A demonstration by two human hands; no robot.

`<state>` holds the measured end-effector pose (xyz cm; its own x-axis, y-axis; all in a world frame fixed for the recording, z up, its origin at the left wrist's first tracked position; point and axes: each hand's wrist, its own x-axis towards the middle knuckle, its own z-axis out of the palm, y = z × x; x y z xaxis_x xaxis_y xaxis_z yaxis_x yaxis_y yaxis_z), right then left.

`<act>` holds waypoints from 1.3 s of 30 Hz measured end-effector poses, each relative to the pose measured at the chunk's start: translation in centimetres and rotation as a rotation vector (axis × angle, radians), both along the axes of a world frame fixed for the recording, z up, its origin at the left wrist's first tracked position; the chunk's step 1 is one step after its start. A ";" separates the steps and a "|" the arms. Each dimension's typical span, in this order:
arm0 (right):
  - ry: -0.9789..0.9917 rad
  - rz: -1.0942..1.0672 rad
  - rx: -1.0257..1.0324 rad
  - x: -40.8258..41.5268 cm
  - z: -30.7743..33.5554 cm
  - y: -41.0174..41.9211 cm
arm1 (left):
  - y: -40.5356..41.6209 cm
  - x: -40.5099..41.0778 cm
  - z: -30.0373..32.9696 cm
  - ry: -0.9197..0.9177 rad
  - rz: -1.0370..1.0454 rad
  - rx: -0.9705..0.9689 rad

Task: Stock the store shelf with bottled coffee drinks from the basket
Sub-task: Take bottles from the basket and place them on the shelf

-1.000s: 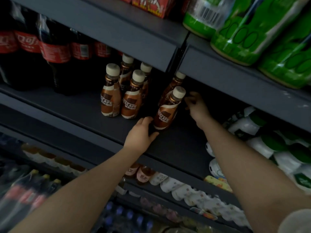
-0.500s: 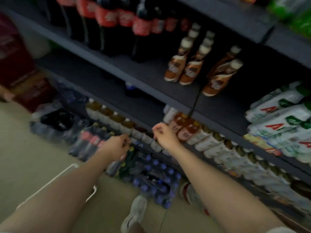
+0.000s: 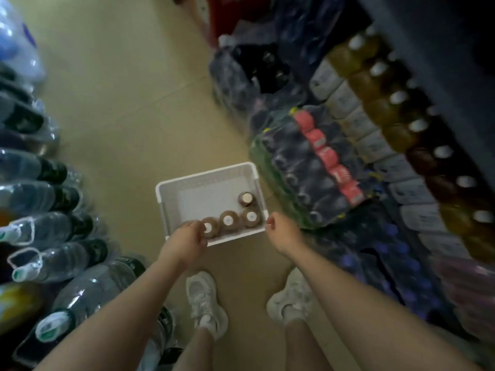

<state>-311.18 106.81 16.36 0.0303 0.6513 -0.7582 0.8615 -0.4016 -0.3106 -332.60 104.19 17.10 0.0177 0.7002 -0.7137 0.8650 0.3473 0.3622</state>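
Note:
A white plastic basket (image 3: 206,172) stands on the beige floor in front of my feet. Several brown coffee bottles with pale caps stand along its near and right sides, among them one at the right wall (image 3: 245,198) and one at the near edge (image 3: 210,228). My left hand (image 3: 184,243) hangs over the basket's near-left part, bent fingertips right beside that near bottle's cap and nothing in its grasp. My right hand (image 3: 282,232) hovers at the basket's near-right corner, fingers loosely curled and holding nothing. The coffee shelf is out of view.
Shrink-wrapped packs of dark soda bottles (image 3: 316,167) lie on the floor just right of the basket. The bottom shelf rows of bottles (image 3: 396,129) run along the right. Wrapped water bottles (image 3: 51,228) line the left. My white shoes (image 3: 205,303) stand just behind the basket.
My view has swung down from the shelf to the floor. Both hands left the shelved coffee bottles and dropped to the basket, left over its near bottles, right at its corner.

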 end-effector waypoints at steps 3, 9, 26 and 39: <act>-0.089 0.143 0.042 -2.6 -7.0 2.1 | -0.3 -2.9 -6.1 0.004 0.052 0.034; -0.246 0.418 0.101 -5.1 -17.3 5.7 | -1.2 -4.9 -14.4 -0.005 0.107 0.118; -0.205 0.468 0.245 -3.2 -18.4 6.8 | -1.1 -0.5 -22.6 0.222 -0.148 0.008; -0.178 0.293 0.286 3.1 0.0 6.3 | -0.8 0.8 -5.1 0.161 -0.167 0.271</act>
<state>-308.04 113.09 16.38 -0.0734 0.8347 -0.5458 0.9762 -0.0520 -0.2108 -331.83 103.41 11.99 0.0503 0.8613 -0.5056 0.9553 0.1061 0.2758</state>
